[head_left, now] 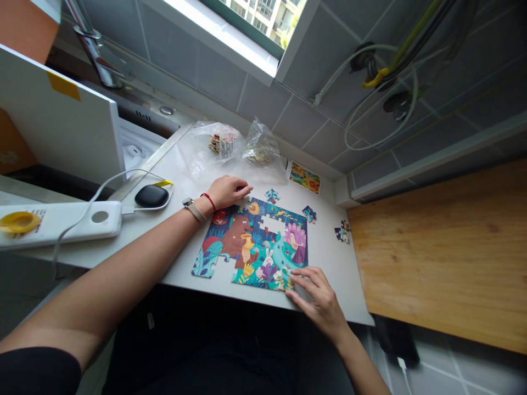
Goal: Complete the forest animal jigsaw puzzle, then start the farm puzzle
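Puzzle [255, 247]: flat cardboard jigsaw, roughly rectangular, printed with bright cartoon animals and leaves; lies on the counter between the two hands; left edge ragged, interlocking tabs exposed
Gap [274, 225]: pale opening in the upper middle of the puzzle, counter showing through
Left hand [228, 192]: palm down at the puzzle's upper left corner; fingers [246, 190] extended and close together, tips at the top edge, clamped on nothing visible
Right hand [319, 299]: palm down at the lower right corner; fingers slightly apart, tips pressing flat on the corner pieces; no piece seen pinched
Loose pieces [272, 195]: small knobbed cardboard shapes; one just above the top edge, one beside the upper right corner, a small cluster further right near the counter's end
Counter [329, 258]: smooth matt white slab, straight front edge
Bags [220, 140]: two crinkled clear plastic bags holding more pieces, behind the puzzle by the wall
Card [304, 176]: small glossy printed rectangle, right of the bags
Wood top [436, 252]: grained light-brown board beside the counter's right end
Wall [263, 99]: grey glazed tiles with pale joints
Power strip [61, 222]: long white plastic bar at the left
Cable [102, 189]: thin white lead looping from the strip
Case [151, 196]: black rounded oval, glossy, inside the cable loop
Left wrist: pale band [193, 209] and thin red cord [209, 201]
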A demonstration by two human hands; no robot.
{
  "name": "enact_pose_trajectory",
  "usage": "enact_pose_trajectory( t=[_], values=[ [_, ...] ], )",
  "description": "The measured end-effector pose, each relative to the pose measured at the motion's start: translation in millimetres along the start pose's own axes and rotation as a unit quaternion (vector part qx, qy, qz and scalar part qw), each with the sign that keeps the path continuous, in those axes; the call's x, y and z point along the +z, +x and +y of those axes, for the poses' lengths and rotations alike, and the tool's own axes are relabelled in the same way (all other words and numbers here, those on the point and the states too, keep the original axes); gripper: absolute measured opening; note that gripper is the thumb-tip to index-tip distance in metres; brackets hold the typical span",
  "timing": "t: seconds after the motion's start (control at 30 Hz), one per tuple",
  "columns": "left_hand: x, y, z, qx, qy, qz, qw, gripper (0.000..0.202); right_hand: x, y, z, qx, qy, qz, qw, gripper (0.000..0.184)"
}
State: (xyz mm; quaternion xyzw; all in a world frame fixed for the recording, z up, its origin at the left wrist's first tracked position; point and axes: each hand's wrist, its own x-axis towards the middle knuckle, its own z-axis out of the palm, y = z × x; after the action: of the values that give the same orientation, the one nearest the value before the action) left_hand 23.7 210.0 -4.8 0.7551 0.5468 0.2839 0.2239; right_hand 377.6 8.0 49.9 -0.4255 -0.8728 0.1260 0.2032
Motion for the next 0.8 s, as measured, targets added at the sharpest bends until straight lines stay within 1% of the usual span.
enact_pose_trajectory(
  t=[0.1, 0.2, 0.33, 0.47, 0.67, 0.8],
  values=[
    [0.0, 0, -1, -0.001, -0.005, 0.001, 1.0, 0.051, -4, -5, 5, 0.0, -0.001, -0.013, 1.0, 0.028],
    [-0.3, 0, -1, -0.004, -0.008, 0.001, 1.0, 0.051, -3, -6, 7, 0.005, 0.008, -0.019, 1.0, 0.028],
    [-1.7, 0, 1, -0.006, -0.01, -0.001, 1.0, 0.052, 0, -8, 7, 0.013, 0.022, -0.012, 1.0, 0.028],
    [-3.2, -1, 3, -0.004, -0.012, -0.003, 1.0, 0.053, -2, -8, 8, 0.014, 0.024, -0.007, 1.0, 0.028],
    [-3.0, 0, 3, -0.004, -0.016, -0.004, 1.0, 0.052, -8, 0, 15, 0.023, 0.026, 0.01, 0.999, 0.028],
    [-2.6, 0, 3, -0.002, -0.014, -0.005, 1.0, 0.052, -7, 8, 24, 0.036, 0.011, -0.015, 0.999, 0.025]
  ],
)
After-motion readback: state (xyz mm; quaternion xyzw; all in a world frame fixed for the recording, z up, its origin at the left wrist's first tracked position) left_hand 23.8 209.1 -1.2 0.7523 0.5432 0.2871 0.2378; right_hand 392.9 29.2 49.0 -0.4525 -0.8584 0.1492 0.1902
